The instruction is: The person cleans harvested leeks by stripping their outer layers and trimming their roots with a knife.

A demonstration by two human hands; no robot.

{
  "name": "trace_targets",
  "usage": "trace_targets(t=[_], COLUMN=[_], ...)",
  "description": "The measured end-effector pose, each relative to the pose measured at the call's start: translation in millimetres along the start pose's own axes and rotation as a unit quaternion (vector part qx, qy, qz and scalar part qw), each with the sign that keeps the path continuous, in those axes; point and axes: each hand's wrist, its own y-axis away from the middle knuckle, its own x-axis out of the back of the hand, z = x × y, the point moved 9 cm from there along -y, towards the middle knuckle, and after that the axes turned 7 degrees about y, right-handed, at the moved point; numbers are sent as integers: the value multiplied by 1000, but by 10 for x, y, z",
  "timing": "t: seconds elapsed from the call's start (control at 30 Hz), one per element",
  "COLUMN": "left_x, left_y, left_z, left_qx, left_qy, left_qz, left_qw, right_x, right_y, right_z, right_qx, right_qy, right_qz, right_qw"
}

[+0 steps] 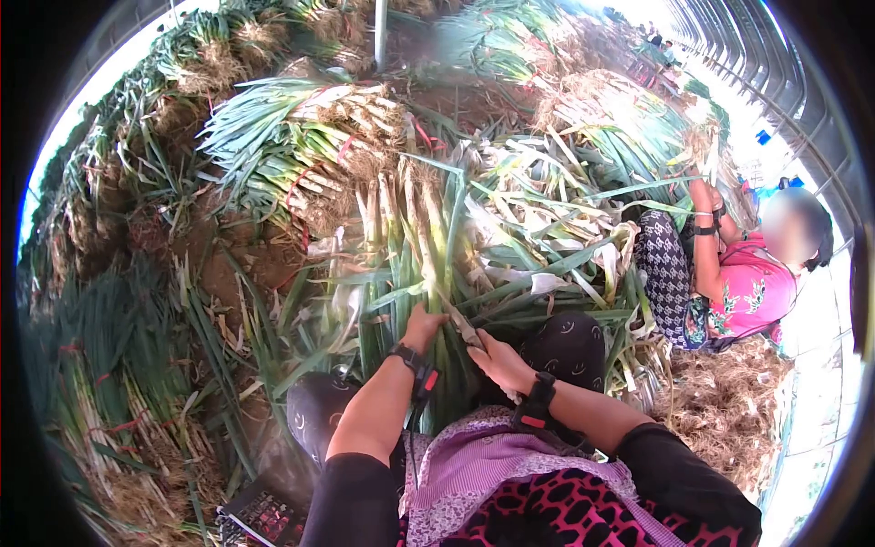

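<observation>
Several long green onions [421, 228] lie between my knees, with roots and white stalks pointing away from me and green leaves toward my lap. My left hand [423, 330] is closed around green onion stalks near the middle of this bunch. Just to its right, my right hand [499, 359] has its fingers closed on the lower end of a pale, narrow stalk or leaf [460, 319], which slants up to the left. Both wrists wear black bands. Stripped leaves [538, 219] are heaped beyond and to the right of my hands.
Tied onion bundles [319, 146] lie ahead, and more bundles [137, 401] are at the left. A co-worker in pink [752, 292] sits at the right beside a pile of cut roots [729, 401]. A pole [381, 36] stands at the back.
</observation>
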Motion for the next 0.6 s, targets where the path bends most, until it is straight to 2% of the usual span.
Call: trace_targets(t=[0.1,0.2,0.3,0.4,0.5,0.53,0.6], left_x=[-20,67,164,146,111,99,71], left_y=[-26,-106,-326,-205,-136,-107,-27], left_z=[-118,-264,-527,-450,-379,-337,-264], left_qx=[5,25,4,36,34,35,39], left_qy=[26,5,-11,2,40,43,48], left_qz=[-40,-22,-31,-20,-42,-44,-47], left_qw=[999,999,999,999,998,998,997], right_x=[1,-32,-46,-48,24,-1,44], right_y=[-104,-238,-480,-729,-997,-1176,-1312], right_z=[22,81,118,106,88,176,208], right_qx=[-12,-36,29,39,-6,27,-2], right_qy=[14,40,49,37,67,78,58], right_qz=[6,-11,46,63,78,104,93], right_qw=[1000,999,997,997,995,991,994])
